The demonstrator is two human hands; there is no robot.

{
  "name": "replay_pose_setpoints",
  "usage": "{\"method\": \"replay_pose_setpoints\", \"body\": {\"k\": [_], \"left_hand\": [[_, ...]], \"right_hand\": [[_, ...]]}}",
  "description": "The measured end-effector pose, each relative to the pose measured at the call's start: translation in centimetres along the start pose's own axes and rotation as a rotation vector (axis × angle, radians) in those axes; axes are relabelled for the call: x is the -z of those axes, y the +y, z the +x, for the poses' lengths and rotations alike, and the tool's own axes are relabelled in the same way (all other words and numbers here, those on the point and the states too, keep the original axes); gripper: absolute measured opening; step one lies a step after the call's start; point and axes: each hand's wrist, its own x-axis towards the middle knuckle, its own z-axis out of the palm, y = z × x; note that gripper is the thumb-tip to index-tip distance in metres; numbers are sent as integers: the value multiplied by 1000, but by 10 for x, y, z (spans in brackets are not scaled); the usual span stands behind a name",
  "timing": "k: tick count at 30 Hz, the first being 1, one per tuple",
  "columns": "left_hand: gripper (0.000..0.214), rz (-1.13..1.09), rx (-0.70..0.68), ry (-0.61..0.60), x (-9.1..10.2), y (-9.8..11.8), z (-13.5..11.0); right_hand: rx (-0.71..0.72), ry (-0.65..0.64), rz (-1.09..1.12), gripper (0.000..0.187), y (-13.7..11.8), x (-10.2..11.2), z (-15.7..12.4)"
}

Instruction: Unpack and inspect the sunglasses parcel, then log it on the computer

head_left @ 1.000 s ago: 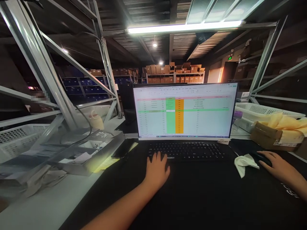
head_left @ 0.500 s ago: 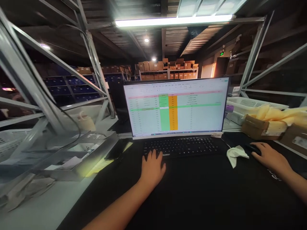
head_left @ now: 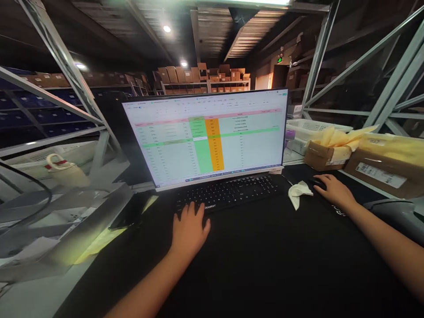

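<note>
My left hand point(head_left: 188, 227) lies open, its fingers apart at the near left edge of a black keyboard point(head_left: 232, 193). Out to the right, my right hand point(head_left: 338, 193) rests over a black computer mouse point(head_left: 317, 182), which its fingers partly cover. Between the keyboard and the mouse lies a crumpled white tissue point(head_left: 299, 191). Behind the keyboard stands a monitor point(head_left: 255, 145) showing a spreadsheet with a green column, an orange column and a green row. A black desk mat point(head_left: 251, 256) spreads beneath both hands.
A dark phone-like slab point(head_left: 129, 212) and a grey tray point(head_left: 96, 221) with papers are on the left. Cartons point(head_left: 380, 172) holding yellow envelopes and a white basket point(head_left: 298, 143) line the right. A grey device point(head_left: 400, 216) sits near my right forearm. Metal frames rise both sides.
The view has turned to the right, so the monitor and both hands appear farther left. The grey device has come into view. My hands stay at the keyboard and mouse.
</note>
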Motion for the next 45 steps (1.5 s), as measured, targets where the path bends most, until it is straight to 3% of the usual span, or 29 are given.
{"method": "replay_pose_setpoints", "body": {"k": [8, 27, 45], "left_hand": [[55, -13, 5, -6, 0, -2, -2], [53, 4, 1, -10, 0, 0, 0], [53, -19, 0, 11, -3, 0, 0]], "right_hand": [[2, -63, 27, 64, -8, 2, 3], [-74, -66, -47, 58, -25, 21, -4], [14, 4, -47, 55, -6, -2, 0]]}}
